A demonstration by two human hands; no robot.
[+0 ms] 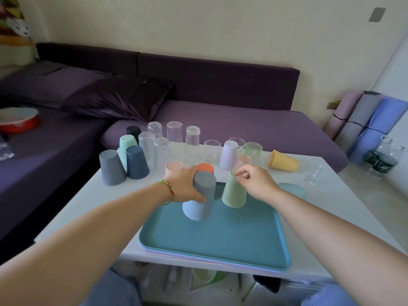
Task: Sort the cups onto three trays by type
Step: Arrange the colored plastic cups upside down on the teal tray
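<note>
Over the teal tray (231, 239), grips inverted grey cup (201, 199) in left hand (183, 184), mouth tilted down; pinches green cup (234, 193) alongside with right hand (256, 182).

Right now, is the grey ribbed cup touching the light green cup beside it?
Apart. The head view shows a strip of the teal tray between the grey ribbed cup and the light green cup.
</note>
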